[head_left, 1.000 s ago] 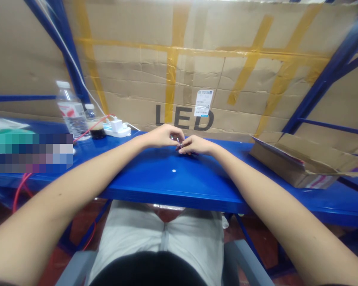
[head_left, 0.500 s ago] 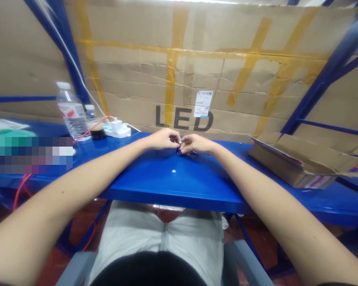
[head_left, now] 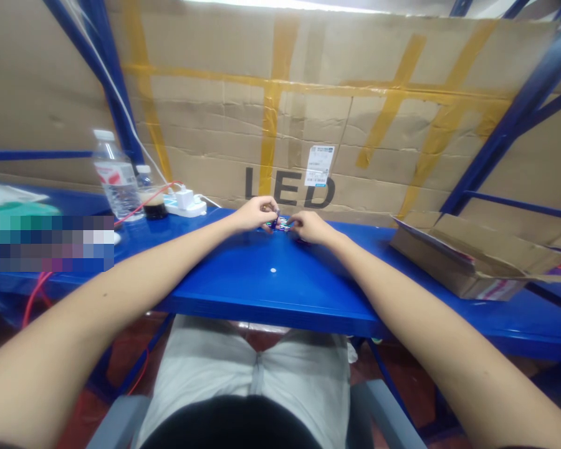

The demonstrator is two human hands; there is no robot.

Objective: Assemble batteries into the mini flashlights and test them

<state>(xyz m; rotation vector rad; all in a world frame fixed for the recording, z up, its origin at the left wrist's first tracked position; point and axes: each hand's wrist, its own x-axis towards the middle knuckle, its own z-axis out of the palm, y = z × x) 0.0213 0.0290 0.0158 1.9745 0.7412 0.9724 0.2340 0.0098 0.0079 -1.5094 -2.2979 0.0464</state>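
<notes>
My left hand [head_left: 256, 214] is over the far middle of the blue table [head_left: 234, 274], its fingers pinched on a small dark, bluish-purple piece [head_left: 275, 219] too small to name. Close by on the right, my right hand [head_left: 314, 227] has its fingers curled and closed, the fingertips at the edge of a small shiny, multicoloured thing [head_left: 283, 224]. That shiny thing lies between the two hands, and its kind cannot be made out. What the right fingertips grip, if anything, is hidden. A small white dot [head_left: 273, 270] shows on the tabletop nearer to me.
A water bottle [head_left: 116, 178], a cup of dark liquid [head_left: 154, 206] and a white power strip [head_left: 187, 207] with cables stand at the left. An open cardboard box [head_left: 462, 262] sits at the right. A large taped cardboard panel [head_left: 206, 131] rises behind the table.
My hands have drawn slightly apart from their fingertip contact. The dark piece now shows at my left fingers, and more of the shiny thing is visible between the hands.
</notes>
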